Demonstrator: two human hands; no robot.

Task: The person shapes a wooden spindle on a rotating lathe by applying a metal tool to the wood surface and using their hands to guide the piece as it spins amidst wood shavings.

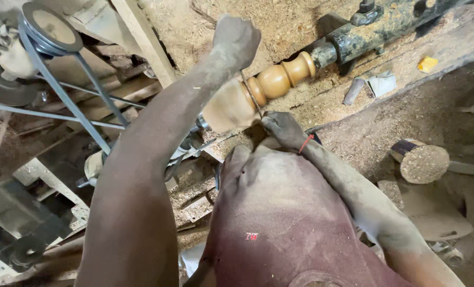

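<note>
While sawdust (pixel 311 101) coats everything, both fists (fingers closed) tension wire (pixel 252 93) around turned wood (pixel 274 81).

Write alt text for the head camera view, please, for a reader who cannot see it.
A turned wooden spindle sits on a lathe covered in sawdust. The left hand is raised in a fist above it and the right hand is below it; a thin wire seems to run between them around the spindle.
</note>
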